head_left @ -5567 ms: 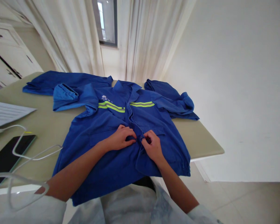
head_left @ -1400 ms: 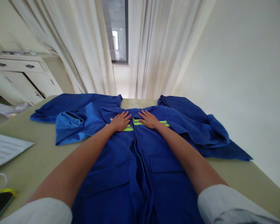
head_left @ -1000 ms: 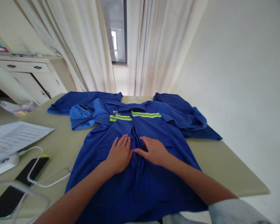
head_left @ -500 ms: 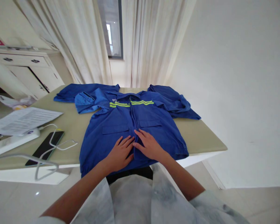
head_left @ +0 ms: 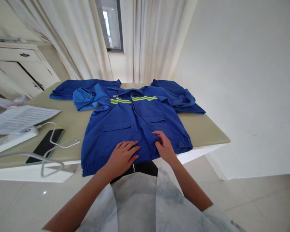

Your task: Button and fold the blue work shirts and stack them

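Note:
A blue work jacket (head_left: 116,116) with yellow-green stripes across its chest lies front up on the table, collar away from me and hem towards me. My left hand (head_left: 122,158) rests on its lower left front, fingers stretched out flat on the cloth. With fingers bent, my right hand (head_left: 164,147) grips the edge of the jacket's front opening near the hem and holds it a little to the right. One sleeve is folded beside the collar on the left, the other on the right.
Folded blue garments (head_left: 84,88) lie behind the jacket at both sides. On the left are a black phone (head_left: 44,146), a white cable (head_left: 60,145), a power strip (head_left: 16,138) and printed papers (head_left: 24,117). The table's (head_left: 207,132) near edge runs just before me; a wall stands right.
My right hand has moved right from the middle, drawing the jacket's front edge with it. The left hand stays flat on the cloth. The view has tipped down slightly.

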